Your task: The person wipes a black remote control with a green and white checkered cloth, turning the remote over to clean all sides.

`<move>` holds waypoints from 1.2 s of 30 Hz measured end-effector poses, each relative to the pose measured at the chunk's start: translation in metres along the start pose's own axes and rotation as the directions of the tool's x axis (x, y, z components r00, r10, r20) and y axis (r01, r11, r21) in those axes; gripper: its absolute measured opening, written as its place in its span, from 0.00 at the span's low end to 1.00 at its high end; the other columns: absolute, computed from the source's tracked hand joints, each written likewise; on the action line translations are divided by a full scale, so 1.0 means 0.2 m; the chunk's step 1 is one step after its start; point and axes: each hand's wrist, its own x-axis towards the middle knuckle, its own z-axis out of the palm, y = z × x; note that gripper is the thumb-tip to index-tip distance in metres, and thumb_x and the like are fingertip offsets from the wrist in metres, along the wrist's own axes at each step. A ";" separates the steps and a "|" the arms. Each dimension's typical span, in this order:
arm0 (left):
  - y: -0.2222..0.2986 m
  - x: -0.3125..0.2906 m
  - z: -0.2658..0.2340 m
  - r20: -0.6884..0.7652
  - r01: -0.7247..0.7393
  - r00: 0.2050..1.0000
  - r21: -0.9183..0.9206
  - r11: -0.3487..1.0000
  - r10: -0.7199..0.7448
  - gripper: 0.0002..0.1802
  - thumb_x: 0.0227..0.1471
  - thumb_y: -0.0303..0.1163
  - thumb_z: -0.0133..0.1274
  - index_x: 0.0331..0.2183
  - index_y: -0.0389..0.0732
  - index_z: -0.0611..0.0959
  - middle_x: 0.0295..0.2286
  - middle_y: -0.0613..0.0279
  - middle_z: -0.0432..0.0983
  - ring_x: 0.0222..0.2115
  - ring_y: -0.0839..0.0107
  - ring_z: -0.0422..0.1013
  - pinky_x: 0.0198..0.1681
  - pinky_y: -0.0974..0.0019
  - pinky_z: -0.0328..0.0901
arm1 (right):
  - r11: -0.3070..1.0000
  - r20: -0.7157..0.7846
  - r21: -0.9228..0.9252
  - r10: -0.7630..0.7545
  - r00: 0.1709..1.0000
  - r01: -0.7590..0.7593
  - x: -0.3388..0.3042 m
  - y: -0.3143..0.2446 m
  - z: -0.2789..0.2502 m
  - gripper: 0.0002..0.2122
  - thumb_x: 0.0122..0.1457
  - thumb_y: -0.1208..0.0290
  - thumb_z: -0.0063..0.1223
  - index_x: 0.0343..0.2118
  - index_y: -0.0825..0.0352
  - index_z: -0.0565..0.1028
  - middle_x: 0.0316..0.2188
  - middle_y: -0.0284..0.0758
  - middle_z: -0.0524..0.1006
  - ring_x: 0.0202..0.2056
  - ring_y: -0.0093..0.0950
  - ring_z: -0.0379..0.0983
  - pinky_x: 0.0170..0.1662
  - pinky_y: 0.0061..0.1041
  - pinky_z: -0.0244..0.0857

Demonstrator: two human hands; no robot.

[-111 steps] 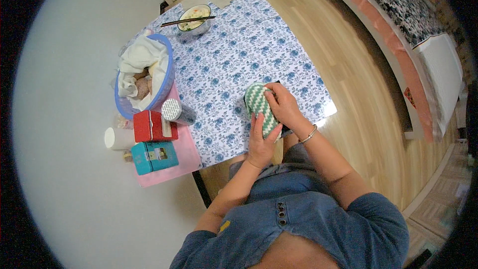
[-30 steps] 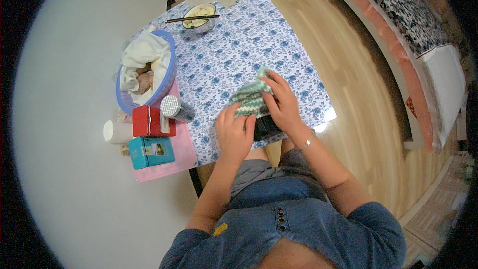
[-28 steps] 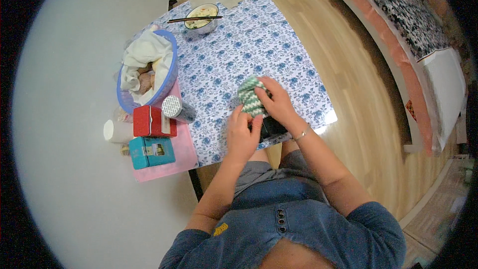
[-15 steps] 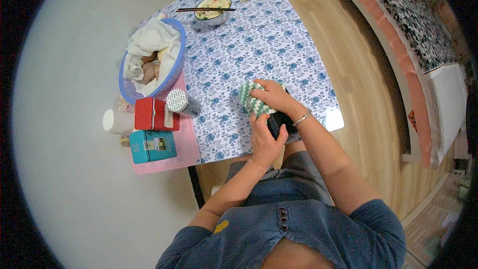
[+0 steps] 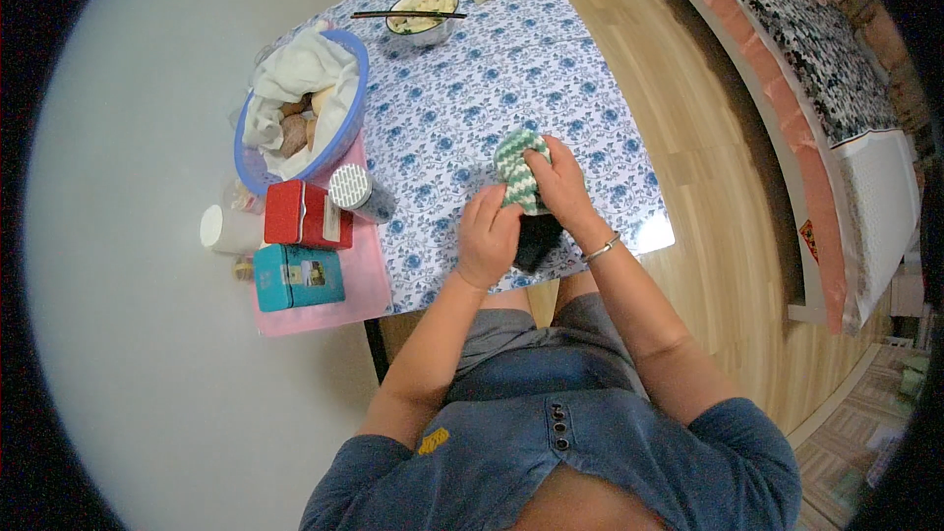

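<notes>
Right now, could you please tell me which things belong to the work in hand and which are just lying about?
In hand:
- green-and-white knit, held by the right hand, left hand at its edge
- black item, partly hidden

Lying about:
- bowl, chopsticks
- basket
- jar
- red tin, teal tin

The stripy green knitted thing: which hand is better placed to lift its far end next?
Probably the right hand: its thumb lies over the green-and-white knitted piece, nearer the far end. The left hand is at the near left corner, farther away.
</notes>
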 end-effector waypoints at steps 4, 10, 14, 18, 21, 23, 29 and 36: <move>-0.07 0.09 -0.09 0.004 0.000 1.000 0.068 0.998 0.000 0.04 0.39 0.23 0.51 0.24 0.40 0.74 0.36 0.59 0.72 0.39 0.59 0.67 0.43 0.59 0.58 | 0.966 0.001 -0.154 -0.209 0.978 0.206 -0.11 0.00 0.00 0.16 0.54 0.67 0.42 0.44 0.68 0.68 0.42 0.45 0.69 0.46 0.42 0.62 0.49 0.37 0.55; 0.01 0.05 -0.33 0.109 -0.047 0.994 0.193 0.980 0.027 0.02 0.40 0.23 0.50 0.21 0.40 0.74 0.40 0.63 0.73 0.41 0.61 0.66 0.46 0.55 0.55 | 0.898 0.137 -0.283 -0.311 0.940 0.338 -0.22 -0.07 -0.03 0.18 0.53 0.72 0.48 0.48 0.63 0.66 0.48 0.46 0.64 0.49 0.45 0.60 0.50 0.38 0.56; 0.04 0.03 -0.43 0.239 0.016 0.968 0.254 0.967 -0.078 0.01 0.39 0.23 0.49 0.21 0.40 0.74 0.40 0.63 0.73 0.44 0.60 0.64 0.48 0.53 0.53 | 0.856 0.155 -0.313 -0.381 0.911 0.411 -0.23 -0.16 -0.02 0.19 0.53 0.70 0.49 0.50 0.60 0.66 0.50 0.45 0.63 0.51 0.43 0.58 0.51 0.36 0.56; 0.03 -0.04 -0.46 0.326 0.208 0.910 0.178 0.962 -0.257 0.03 0.42 0.25 0.50 0.25 0.37 0.76 0.41 0.58 0.71 0.46 0.56 0.62 0.49 0.53 0.53 | 0.815 0.166 -0.423 -0.359 0.918 0.395 -0.22 -0.14 0.03 0.20 0.52 0.70 0.52 0.49 0.60 0.66 0.50 0.47 0.62 0.50 0.45 0.59 0.51 0.36 0.57; 0.01 -0.05 -0.41 0.180 0.380 0.906 0.051 0.923 -0.383 0.11 0.46 0.29 0.50 0.34 0.36 0.75 0.45 0.51 0.67 0.46 0.52 0.61 0.49 0.54 0.55 | 0.796 0.172 -0.441 -0.379 0.909 0.415 -0.19 -0.12 0.05 0.20 0.52 0.69 0.52 0.49 0.58 0.66 0.49 0.48 0.63 0.49 0.45 0.60 0.50 0.37 0.57; -0.02 -0.04 -0.32 0.154 0.379 0.911 0.051 0.924 -0.382 0.14 0.47 0.30 0.50 0.38 0.36 0.73 0.45 0.49 0.66 0.45 0.51 0.61 0.48 0.54 0.56 | 0.777 0.194 -0.445 -0.402 0.895 0.446 -0.16 -0.11 0.05 0.20 0.52 0.67 0.52 0.49 0.57 0.66 0.49 0.47 0.63 0.49 0.45 0.60 0.49 0.37 0.58; -0.12 -0.06 -0.13 -0.017 0.294 0.956 0.134 0.946 -0.295 0.18 0.50 0.35 0.49 0.41 0.33 0.71 0.37 0.47 0.67 0.39 0.51 0.64 0.42 0.56 0.60 | 0.940 0.128 -0.202 -0.254 0.959 0.276 -0.12 -0.07 0.07 0.22 0.51 0.60 0.54 0.48 0.60 0.66 0.45 0.45 0.66 0.44 0.41 0.65 0.46 0.32 0.61; -0.21 0.03 -0.12 0.031 0.443 0.895 0.029 0.896 -0.444 0.15 0.49 0.39 0.49 0.20 0.38 0.77 0.18 0.53 0.70 0.20 0.53 0.67 0.23 0.56 0.61 | 0.985 0.061 -0.163 -0.055 0.997 0.064 -0.04 -0.01 0.10 0.18 0.50 0.54 0.52 0.21 0.69 0.71 0.20 0.42 0.70 0.22 0.38 0.67 0.25 0.32 0.59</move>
